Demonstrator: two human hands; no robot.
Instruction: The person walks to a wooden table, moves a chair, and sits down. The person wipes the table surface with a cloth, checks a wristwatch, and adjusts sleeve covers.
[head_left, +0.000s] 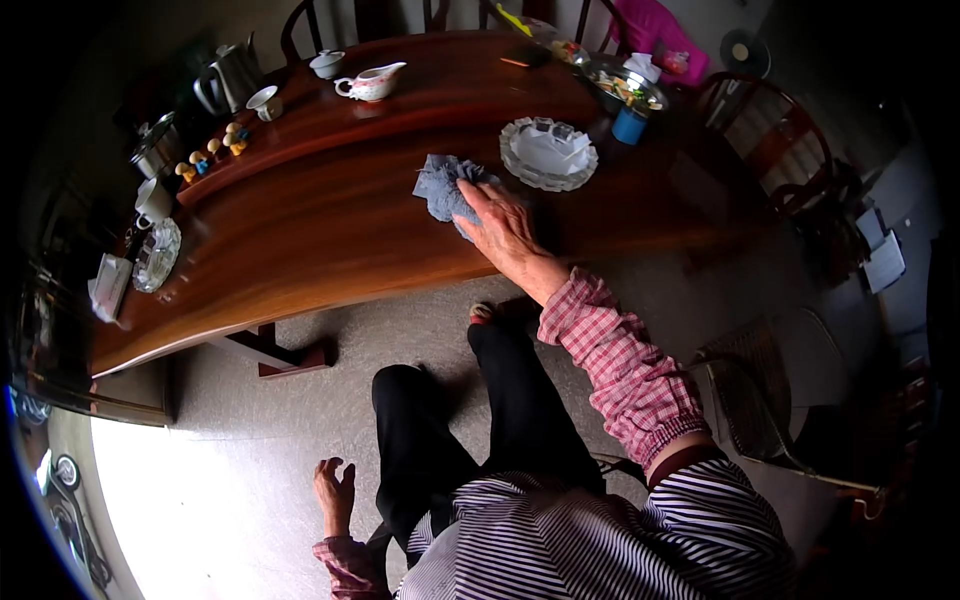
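A grey-blue cloth [447, 188] lies bunched on the dark wooden table [330, 215], under the fingers of my right hand [500, 230]. My fingers press and grip it near the table's front edge. Just beyond that hand, to the right, sits a glass ashtray [548, 155] with a white inside. Down beside my left leg hangs my left hand [335, 490], its fingers loosely bent and apart, with nothing in them.
At the back stand a white creamer [371, 83], a lidded cup [327, 64] and a metal pot [230, 78]. Small figurines [212, 150] and another glass ashtray [157, 255] are on the left. A metal bowl [625, 88] and blue cup [629, 126] stand right, near a wooden chair [785, 140].
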